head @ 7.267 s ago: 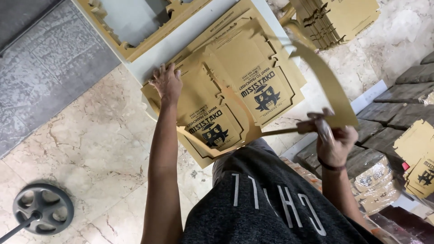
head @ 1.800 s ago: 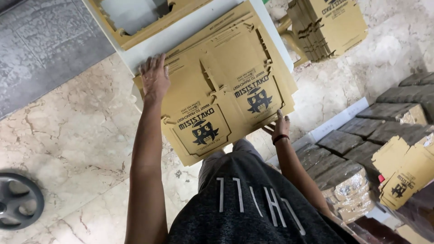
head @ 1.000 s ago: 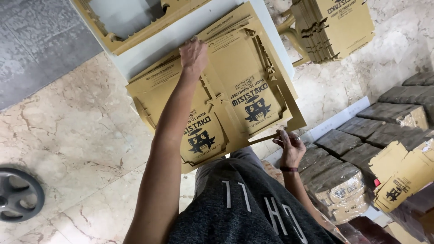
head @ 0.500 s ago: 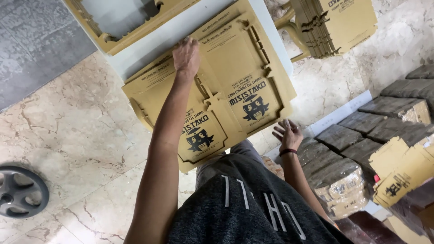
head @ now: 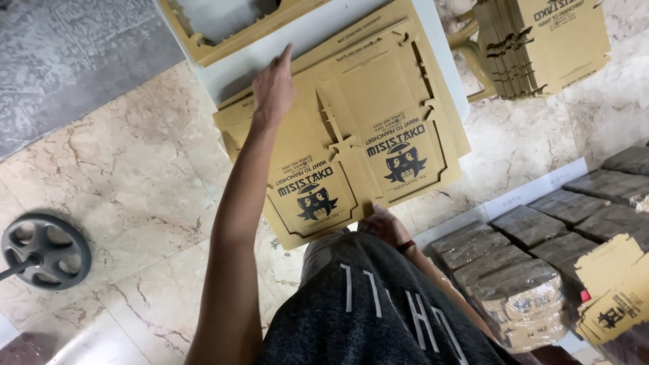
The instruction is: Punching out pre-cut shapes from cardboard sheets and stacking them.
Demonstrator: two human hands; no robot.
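A person stands over a stack of flat die-cut cardboard box blanks point(head: 351, 145) lying on a white table point(head: 318, 30), seen from the head camera looking straight down. The left hand point(head: 274, 88) lies flat and open, fingers extended, on the far left part of the top blank, pressing it down. The right hand point(head: 385, 223) sits at the stack's near edge, just below the printed penguin-like emblem; it appears to rest its fingertips on the cardboard, but the person's grey shirt point(head: 372, 311) hides much of it, so whether it grips the edge cannot be told.

By the look of it, the step in hand is squaring up or parting the top blank from the stack. The next move would call for a firm hold on one edge while the other hand keeps the sheets beneath from sliding, since the stack overhangs the table's near side.

A second pile of brown cut-out cardboard point(head: 223, 30) lies at the table's far end. A bundle of folded blanks point(head: 541, 44) rests to the right, off the table. On the veined marble floor point(head: 128, 176) lies a dark round weight plate point(head: 44, 250), and wrapped packs of cardboard point(head: 527, 284) are ranged along the right.
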